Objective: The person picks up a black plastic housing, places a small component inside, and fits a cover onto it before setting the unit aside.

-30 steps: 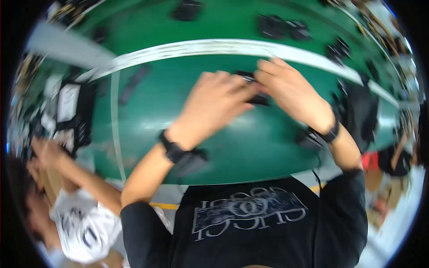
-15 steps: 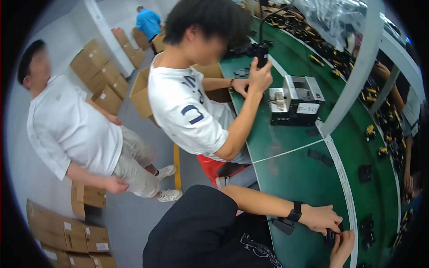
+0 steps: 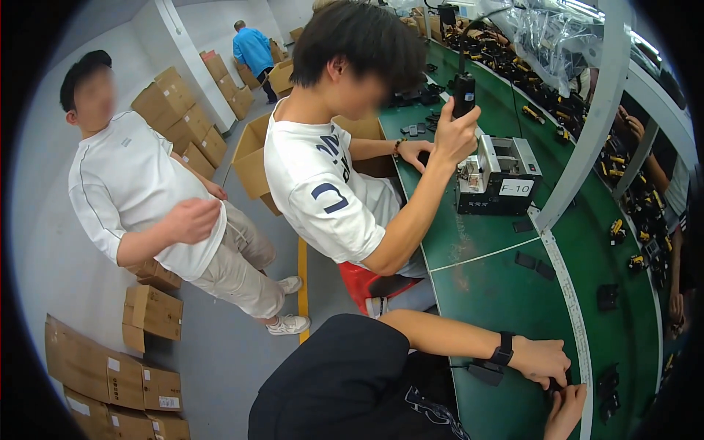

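Over the green bench, at the lower right, my left hand [image 3: 541, 359] and my right hand [image 3: 566, 411] meet around a small black part [image 3: 555, 385]. Fingers of both hands are closed on it and cover most of it, so its kind cannot be made out. A black band circles my left wrist. Beside that wrist, a flat black piece [image 3: 485, 372] lies near the bench's edge. Farther up the bench rest flat black pieces [image 3: 534, 265].
A grey-and-black machine [image 3: 499, 180] stands on the bench [image 3: 477, 293] near a metal post [image 3: 587, 132]. A seated co-worker holds a black corded tool [image 3: 463, 95]. Another person [image 3: 139, 176] stands at left by cardboard boxes [image 3: 150, 315]. Black-and-yellow parts [image 3: 636, 262] line the belt at right.
The view has shifted, moving the scene slightly right. My hands stay together on the black part, which is now more covered. The standing person's hand has risen.
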Motion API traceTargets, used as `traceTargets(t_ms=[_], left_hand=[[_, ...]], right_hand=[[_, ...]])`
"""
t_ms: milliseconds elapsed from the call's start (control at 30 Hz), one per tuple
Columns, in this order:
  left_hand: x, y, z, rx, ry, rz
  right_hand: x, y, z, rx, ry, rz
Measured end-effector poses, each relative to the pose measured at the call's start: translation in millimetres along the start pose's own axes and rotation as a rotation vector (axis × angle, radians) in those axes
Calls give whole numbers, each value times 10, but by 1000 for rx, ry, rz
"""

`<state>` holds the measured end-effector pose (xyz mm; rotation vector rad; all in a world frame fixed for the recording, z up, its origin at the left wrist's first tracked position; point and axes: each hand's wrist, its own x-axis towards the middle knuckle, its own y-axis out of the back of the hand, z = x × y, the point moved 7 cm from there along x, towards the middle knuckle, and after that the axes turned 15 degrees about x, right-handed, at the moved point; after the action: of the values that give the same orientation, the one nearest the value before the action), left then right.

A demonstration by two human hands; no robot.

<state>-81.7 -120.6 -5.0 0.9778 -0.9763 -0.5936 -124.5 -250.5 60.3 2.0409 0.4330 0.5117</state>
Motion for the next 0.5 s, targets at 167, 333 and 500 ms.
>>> traceTargets(t_ms=[167,333,500], left_hand=[[-37,-53,-8,9,29,35],[-35,-163,-20,19,-22,62],[-53,-153,-35,33,2,69]], right_hand=[[-20,-38,23,-40,-36,45],[-33,-96,83,-81,-52,43],[-29,-92,124,1,-37,36]])
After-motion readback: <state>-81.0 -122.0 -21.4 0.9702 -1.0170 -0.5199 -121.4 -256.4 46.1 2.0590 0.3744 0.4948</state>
